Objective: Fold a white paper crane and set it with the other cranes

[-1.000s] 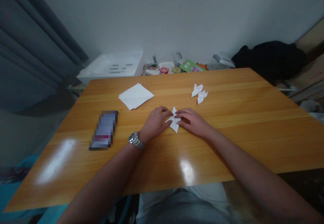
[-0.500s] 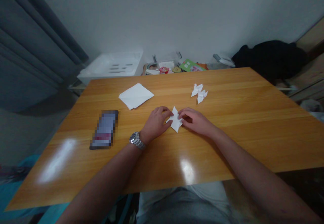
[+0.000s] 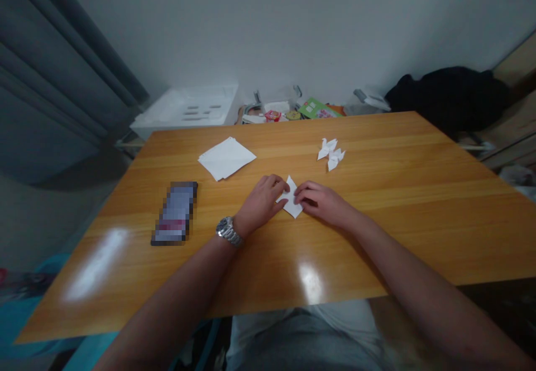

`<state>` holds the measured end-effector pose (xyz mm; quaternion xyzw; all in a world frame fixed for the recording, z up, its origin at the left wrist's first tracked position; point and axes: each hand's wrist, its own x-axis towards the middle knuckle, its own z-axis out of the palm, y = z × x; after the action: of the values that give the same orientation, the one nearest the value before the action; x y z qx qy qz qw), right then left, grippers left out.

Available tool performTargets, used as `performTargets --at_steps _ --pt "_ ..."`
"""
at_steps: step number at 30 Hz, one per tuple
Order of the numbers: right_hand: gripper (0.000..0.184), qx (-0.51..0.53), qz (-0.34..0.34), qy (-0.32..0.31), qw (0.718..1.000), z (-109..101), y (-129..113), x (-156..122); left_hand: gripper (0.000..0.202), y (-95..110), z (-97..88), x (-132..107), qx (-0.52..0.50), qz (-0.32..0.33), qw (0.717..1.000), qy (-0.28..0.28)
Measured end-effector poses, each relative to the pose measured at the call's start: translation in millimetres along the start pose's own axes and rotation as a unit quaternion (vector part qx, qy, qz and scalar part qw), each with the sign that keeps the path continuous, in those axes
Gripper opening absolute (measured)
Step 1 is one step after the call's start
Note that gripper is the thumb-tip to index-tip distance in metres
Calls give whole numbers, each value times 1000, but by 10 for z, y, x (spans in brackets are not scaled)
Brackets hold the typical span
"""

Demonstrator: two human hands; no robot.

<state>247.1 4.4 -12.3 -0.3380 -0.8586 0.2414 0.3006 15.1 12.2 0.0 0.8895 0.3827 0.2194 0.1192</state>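
Directions were taken from the paper [image 3: 293, 205], with 12 o'clock set toward the far edge of the table [image 3: 385, 198]. The paper, white and folded, was positioned on the table between both hands, its visible points directed to 12 and 6 o'clock. At 9 o'clock it was touched by the left hand [image 3: 260, 199], with thumb and forefinger set narrowly apart. At 3 o'clock it was touched by the right hand [image 3: 323, 203], with fingers curled near the thumb. Whether it was pinched or merely pressed could not be determined. Sheets [image 3: 226, 158] were stacked at 10 o'clock. Two folded birds [image 3: 333, 157] were placed close together at 1 o'clock.
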Motion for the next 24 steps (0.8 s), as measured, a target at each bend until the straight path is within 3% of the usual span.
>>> performTargets --at_steps 6,21,24 --pt "15 25 13 -33 999 -63 20 -28 11 14 -48 29 -71 31 995 -63" --pt "6 50 17 -50 997 -110 33 -32 13 -38 -89 -16 -109 30 991 -76" --pt "8 49 19 -49 997 -106 18 -26 26 -41 -94 -20 -128 25 989 -71"
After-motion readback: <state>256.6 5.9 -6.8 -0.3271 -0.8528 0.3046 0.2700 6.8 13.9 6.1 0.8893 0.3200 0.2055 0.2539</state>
